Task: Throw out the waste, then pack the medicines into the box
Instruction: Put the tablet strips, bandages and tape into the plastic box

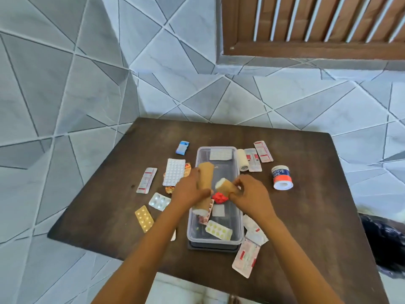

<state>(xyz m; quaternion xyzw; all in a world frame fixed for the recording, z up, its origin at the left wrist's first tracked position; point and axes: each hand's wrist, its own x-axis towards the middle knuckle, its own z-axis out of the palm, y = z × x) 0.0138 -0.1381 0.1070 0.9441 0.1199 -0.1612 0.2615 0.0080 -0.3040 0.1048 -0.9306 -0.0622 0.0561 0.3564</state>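
Two tan bandage rolls held over the clear box — one in each hand.

The fingers of the left hand (188,189) wrap around the long tan roll (203,187), whose long axis runs near to far, far end tipped slightly right; the fingers of the right hand (249,194) pinch the short tan roll (225,186), its white end pointing left toward the other. Both hang above the middle of the clear box (240,227), which lies lengthwise near to far on the dark tabletop (306,216). Inside it show a red blister strip (219,198), a yellow-pill strip (218,230) near the front and a white strip (220,154) at the far end. Left of the box lie four blister strips and a small blue carton (182,147) — right of it one white bandage roll (242,159) and one adhesive tape roll (282,177).
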